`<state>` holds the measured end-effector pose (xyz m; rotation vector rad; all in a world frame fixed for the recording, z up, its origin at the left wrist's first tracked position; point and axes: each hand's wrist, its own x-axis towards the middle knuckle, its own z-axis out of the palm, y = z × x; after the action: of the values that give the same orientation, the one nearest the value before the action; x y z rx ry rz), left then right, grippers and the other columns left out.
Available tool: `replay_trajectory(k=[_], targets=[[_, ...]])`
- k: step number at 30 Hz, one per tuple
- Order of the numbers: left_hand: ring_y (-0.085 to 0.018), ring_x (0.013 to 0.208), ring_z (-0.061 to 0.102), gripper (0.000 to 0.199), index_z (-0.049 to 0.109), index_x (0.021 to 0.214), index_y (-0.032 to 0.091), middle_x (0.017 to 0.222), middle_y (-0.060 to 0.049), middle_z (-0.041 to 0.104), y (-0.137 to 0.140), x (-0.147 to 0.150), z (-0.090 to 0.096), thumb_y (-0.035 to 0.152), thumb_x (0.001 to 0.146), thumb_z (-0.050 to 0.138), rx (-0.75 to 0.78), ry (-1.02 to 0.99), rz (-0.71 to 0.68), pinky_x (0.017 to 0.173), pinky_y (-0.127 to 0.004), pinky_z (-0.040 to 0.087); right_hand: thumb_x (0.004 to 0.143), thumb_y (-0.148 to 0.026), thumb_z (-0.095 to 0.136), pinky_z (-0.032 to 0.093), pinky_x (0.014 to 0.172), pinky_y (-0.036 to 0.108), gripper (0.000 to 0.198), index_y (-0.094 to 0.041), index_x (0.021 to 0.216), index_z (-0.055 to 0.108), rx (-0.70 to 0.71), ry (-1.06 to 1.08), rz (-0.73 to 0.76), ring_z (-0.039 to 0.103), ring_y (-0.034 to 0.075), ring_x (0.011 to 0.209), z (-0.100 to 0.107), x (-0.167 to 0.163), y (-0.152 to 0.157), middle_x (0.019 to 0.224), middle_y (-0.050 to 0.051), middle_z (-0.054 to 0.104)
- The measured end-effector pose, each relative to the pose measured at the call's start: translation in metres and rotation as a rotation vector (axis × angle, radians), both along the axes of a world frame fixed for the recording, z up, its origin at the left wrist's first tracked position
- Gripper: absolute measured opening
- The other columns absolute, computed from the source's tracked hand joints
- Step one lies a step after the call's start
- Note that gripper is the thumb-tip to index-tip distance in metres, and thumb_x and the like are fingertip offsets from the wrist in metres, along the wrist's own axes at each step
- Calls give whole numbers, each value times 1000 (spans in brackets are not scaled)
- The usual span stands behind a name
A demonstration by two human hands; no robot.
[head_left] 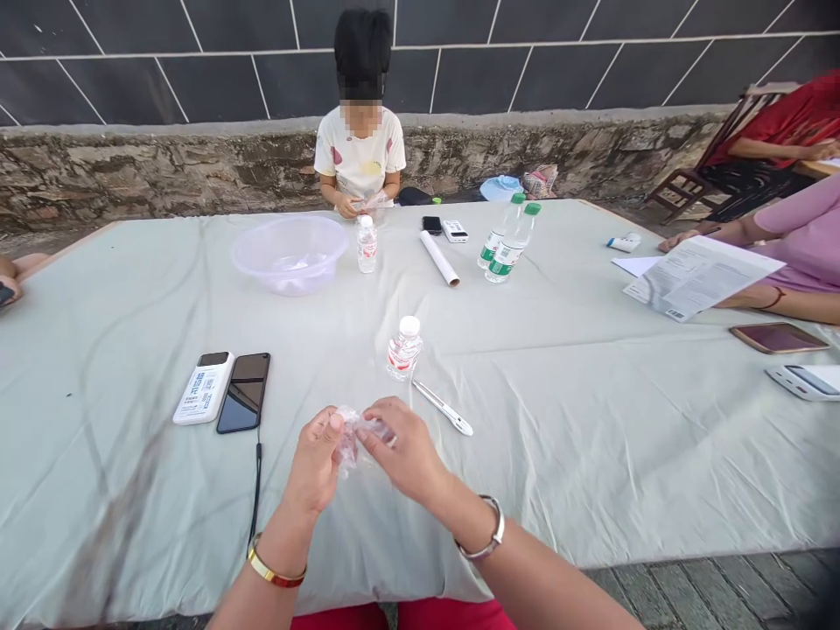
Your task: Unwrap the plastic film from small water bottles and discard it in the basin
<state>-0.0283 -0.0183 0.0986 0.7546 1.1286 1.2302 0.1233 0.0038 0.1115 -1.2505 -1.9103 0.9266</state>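
Crumpled clear plastic film (347, 448) is bunched between my two hands above the near part of the table. My left hand (316, 464) pinches it from the left, thumb on top. From the right, my right hand (408, 451) grips the same film with bent fingers. Just beyond the hands stands a small clear bottle (404, 352) with a white cap and red print, upright. A white pen (444, 409) lies to the right of the bottle's base, close to my right hand.
A white power bank (203, 388) and black phone (244, 394) lie left. Farther back are a purple basin (289, 254), another small bottle (367, 247), a white roll (439, 259) and green-capped bottles (505, 249). A person (360, 149) sits opposite; another at right holds papers (705, 273).
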Motion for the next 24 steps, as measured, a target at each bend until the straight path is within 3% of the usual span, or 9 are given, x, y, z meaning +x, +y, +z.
replay_trajectory(k=[3, 7, 9, 11, 13, 16, 20, 24], targets=[[-8, 56, 44, 37, 53, 74, 19, 61, 6, 46, 7, 9, 0, 47, 67, 75, -23, 59, 154, 53, -21, 36, 85, -24, 55, 54, 85, 37, 27, -26, 111, 60, -7, -32, 81, 61, 24, 98, -2, -17, -14, 109, 8, 62], [-14, 70, 59, 37, 54, 87, 19, 80, 0, 62, 16, 4, 7, 43, 68, 75, -41, 44, 137, 64, -26, 47, 81, -24, 59, 54, 89, 35, 38, -29, 119, 59, 24, 17, 174, 61, 23, 102, 8, -4, -9, 114, 5, 62], [-16, 65, 62, 39, 52, 89, 20, 77, 0, 63, 23, -7, 11, 44, 68, 75, -49, -7, 140, 62, -29, 50, 82, -31, 58, 55, 82, 35, 34, -28, 116, 61, 43, 39, 53, 64, 22, 93, 4, 18, 10, 110, 5, 64], [-13, 54, 58, 42, 51, 89, 21, 66, 3, 60, 32, -20, 13, 43, 65, 77, -58, -8, 202, 54, -26, 47, 82, -37, 57, 56, 74, 37, 37, -25, 116, 60, 32, 2, -204, 65, 21, 86, -9, 41, 35, 109, 8, 64], [-10, 49, 53, 45, 53, 92, 21, 60, 6, 57, 42, -31, 14, 41, 62, 80, -79, -29, 277, 48, -22, 43, 75, -42, 63, 55, 70, 38, 56, -22, 126, 52, -36, -89, -372, 64, 21, 83, -27, 58, 61, 119, 11, 59], [-8, 50, 50, 50, 56, 97, 20, 59, 6, 56, 54, -38, 10, 39, 59, 82, -133, -104, 315, 47, -19, 40, 63, -43, 72, 53, 67, 36, 76, -20, 131, 46, -158, -167, -359, 64, 18, 74, -50, 61, 89, 120, 11, 59], [-10, 55, 52, 52, 57, 102, 20, 63, 5, 57, 65, -43, 1, 38, 59, 80, -165, -127, 306, 51, -20, 42, 68, -40, 67, 47, 60, 29, 47, -20, 108, 56, -227, -184, -348, 61, 17, 64, -62, 47, 111, 78, 0, 65], [-12, 61, 55, 52, 58, 107, 21, 68, 2, 60, 73, -52, -10, 40, 62, 76, -205, -124, 324, 55, -23, 45, 65, -43, 69, 45, 61, 29, 40, -21, 96, 56, -151, -180, -475, 61, 18, 64, -63, 49, 158, 70, -3, 62]])
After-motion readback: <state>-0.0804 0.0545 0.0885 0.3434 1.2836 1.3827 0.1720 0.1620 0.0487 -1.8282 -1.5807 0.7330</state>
